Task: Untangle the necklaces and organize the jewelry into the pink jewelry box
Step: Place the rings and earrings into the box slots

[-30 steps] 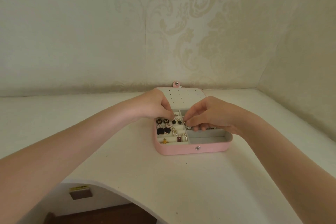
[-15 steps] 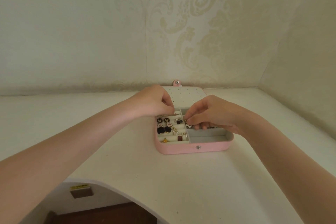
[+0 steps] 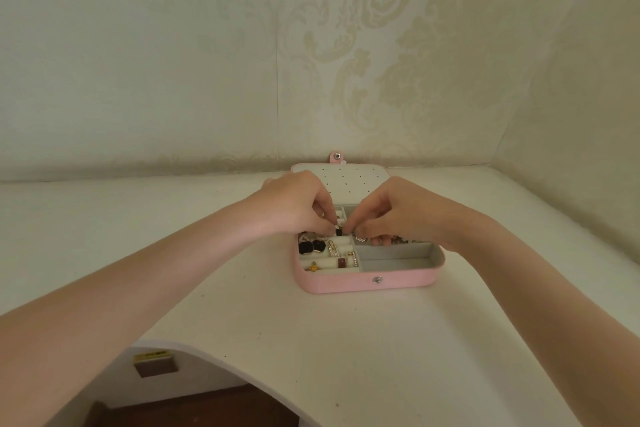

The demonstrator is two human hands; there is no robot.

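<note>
The pink jewelry box (image 3: 367, 282) lies open on the white surface (image 3: 263, 322), lid laid back toward the wall. Both hands work over its rear half. The left hand (image 3: 294, 206) and right hand (image 3: 398, 210) meet fingertip to fingertip above the central divider, and between them sits a small black-faced piece (image 3: 338, 231). Each grip is pressed together on it: thumb and forefinger pinch from either side. Whether a chain trails from the piece cannot be told; it is too small to see.

The left compartments already hold ring rolls carrying black pendants (image 3: 311, 247), crystal hoop earrings (image 3: 333, 248) and a gold ring (image 3: 313, 267). A further crystal piece (image 3: 361, 238) lies just beneath the right fingers. The long right-hand compartments (image 3: 394, 258) hold little at the front; dark items at the rear are partly hidden by the hand.

Judgement: the step in hand is seating or freeing this one piece at the ring rolls. To do it well, one hand should hold the piece steady while the other alone makes the fine movement. Pulling with both hands risks dragging neighbouring items out of their slots. Lift clear of the divider before moving sideways. Organisation looks well advanced.
</note>
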